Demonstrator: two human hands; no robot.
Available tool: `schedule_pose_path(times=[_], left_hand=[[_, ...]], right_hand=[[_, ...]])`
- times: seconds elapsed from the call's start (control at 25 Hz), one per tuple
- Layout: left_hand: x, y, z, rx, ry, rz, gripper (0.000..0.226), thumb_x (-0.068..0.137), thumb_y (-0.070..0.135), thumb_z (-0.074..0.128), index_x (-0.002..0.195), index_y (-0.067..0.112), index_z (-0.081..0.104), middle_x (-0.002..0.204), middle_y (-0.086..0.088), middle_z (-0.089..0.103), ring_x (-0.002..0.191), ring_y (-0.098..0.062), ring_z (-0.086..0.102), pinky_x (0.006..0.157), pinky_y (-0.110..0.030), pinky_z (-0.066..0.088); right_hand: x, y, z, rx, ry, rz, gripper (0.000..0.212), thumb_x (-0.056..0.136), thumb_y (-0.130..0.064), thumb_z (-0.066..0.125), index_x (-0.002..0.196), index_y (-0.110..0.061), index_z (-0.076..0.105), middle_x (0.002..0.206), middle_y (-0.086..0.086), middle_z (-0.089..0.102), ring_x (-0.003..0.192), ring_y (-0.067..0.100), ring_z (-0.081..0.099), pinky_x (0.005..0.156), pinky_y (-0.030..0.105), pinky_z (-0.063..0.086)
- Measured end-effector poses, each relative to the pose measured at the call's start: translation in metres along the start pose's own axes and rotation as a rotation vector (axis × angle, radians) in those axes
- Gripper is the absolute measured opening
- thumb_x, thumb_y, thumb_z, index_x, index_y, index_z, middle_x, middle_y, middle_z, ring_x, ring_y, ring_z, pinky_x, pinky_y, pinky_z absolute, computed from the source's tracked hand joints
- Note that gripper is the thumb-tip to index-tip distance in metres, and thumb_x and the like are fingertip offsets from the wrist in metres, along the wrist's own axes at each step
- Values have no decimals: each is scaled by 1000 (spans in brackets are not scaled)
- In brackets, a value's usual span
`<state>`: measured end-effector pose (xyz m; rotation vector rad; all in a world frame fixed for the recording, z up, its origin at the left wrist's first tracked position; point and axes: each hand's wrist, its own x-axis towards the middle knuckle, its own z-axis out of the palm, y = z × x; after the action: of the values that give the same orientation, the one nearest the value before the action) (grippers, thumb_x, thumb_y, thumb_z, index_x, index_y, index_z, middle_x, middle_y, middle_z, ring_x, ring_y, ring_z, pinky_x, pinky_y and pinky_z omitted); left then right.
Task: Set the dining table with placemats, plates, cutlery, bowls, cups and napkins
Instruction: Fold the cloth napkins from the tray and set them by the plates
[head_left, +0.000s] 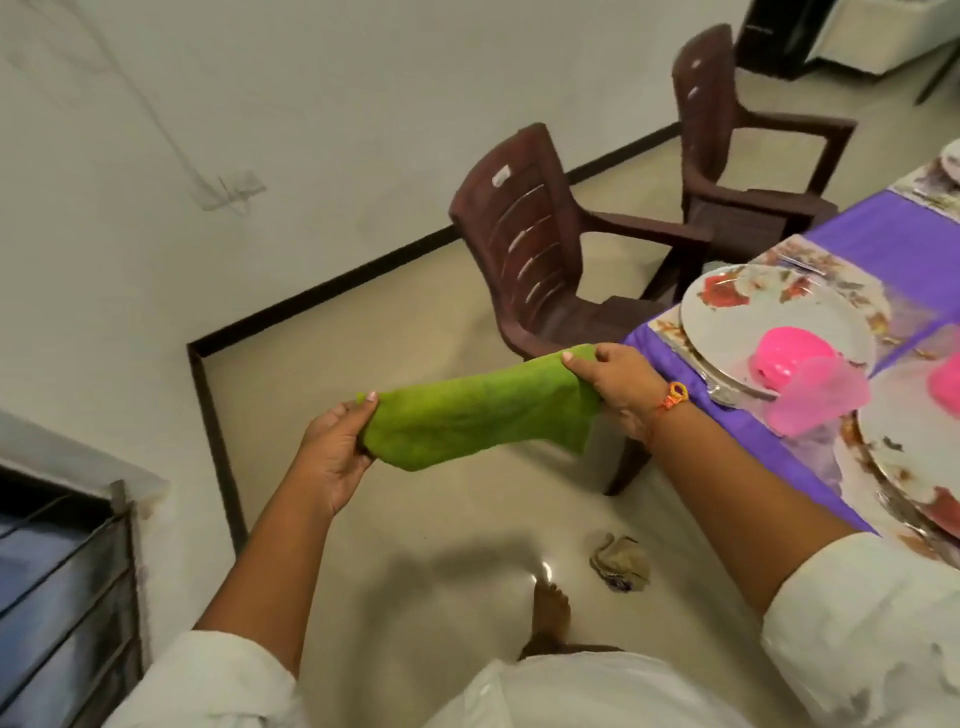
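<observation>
A green cloth napkin (483, 413) is stretched in the air above the floor, left of the table. My left hand (332, 447) pinches its left end, and my right hand (615, 387) pinches its right end. On the table's purple cloth (893, 228) lies a floral placemat (826, 267) with a white flowered plate (748, 322). A pink bowl (789, 356) and a pink cup (815, 397) rest on that plate. A second plate (914, 436) sits nearer to me, with another pink item (948, 382) at the frame's right edge.
Two brown plastic chairs (535, 244) (737, 130) stand against the table's left side. A crumpled rag (621, 564) lies on the tiled floor beside my bare foot (550, 613). A barred window (57, 587) is at the lower left.
</observation>
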<state>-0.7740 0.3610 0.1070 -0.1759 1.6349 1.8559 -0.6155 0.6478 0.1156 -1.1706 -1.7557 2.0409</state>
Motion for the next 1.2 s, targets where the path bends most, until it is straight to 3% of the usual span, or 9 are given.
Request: schedule_pose_path(times=[0.08,0.12,0.24,0.4,0.48,0.68,0.88,1.04,1.2], left_hand=[[34,16,41,116,-17,1,20,96,23,66,108,7,65,99,-10,72,86,-18,70,74,-34,58],[51,23,62,162,-34,2,20,95,23,68,107,7,63,98,-10,70,84,-17,69,74,-33,57],[88,44,113,259,-108,8,25,93,15,70,115,9,60,99,-10,67,83,-16,63,75,-29,53],[130,69,169,365,-202,53,7,94,10,67,101,14,67,80,2,71,68,-5,62,64,-18,51],[150,80,192,421,-240,98,5,95,9,65,97,13,68,75,5,72,66,-2,63,65,-16,52],[194,97,237,511,-362,172,5,97,7,63,97,10,67,90,-4,69,82,-9,66,74,-19,56],[234,109,268,617,-525,225,9,101,13,58,96,9,65,96,-10,67,93,-19,65,90,-27,54],[255,118,291,583,-681,135,19,105,20,50,102,6,62,94,-11,68,87,-17,66,82,-29,58],[276,122,310,536,-728,56,18,102,29,56,99,13,63,91,-8,70,82,-18,66,76,-38,56]], right_hand=[[18,-8,-30,-36,110,3,65,60,-57,86,107,-16,68,104,13,73,97,30,71,86,55,59],[23,-16,-46,-11,162,-4,64,64,-54,87,110,-17,65,104,10,70,94,27,70,85,50,60],[41,-34,-87,101,175,-6,32,88,-18,77,116,-8,64,102,15,69,89,28,68,84,47,57],[52,-52,-135,277,118,14,26,93,3,65,118,7,62,99,21,71,81,23,73,76,36,63],[58,-60,-149,206,190,-30,23,92,1,67,114,7,65,100,21,72,82,22,73,73,30,63],[74,-70,-166,-75,466,-176,5,84,-10,79,87,-13,77,92,14,75,86,24,71,82,34,60],[82,-84,-166,-294,617,-209,10,94,-23,70,93,-13,73,89,0,68,79,7,58,63,12,46],[91,-90,-162,-267,613,-194,16,103,-26,55,87,-24,58,82,-1,56,73,9,49,63,20,43],[99,-82,-159,-56,650,-202,8,104,-21,54,99,-19,60,72,6,56,67,22,49,62,36,44]])
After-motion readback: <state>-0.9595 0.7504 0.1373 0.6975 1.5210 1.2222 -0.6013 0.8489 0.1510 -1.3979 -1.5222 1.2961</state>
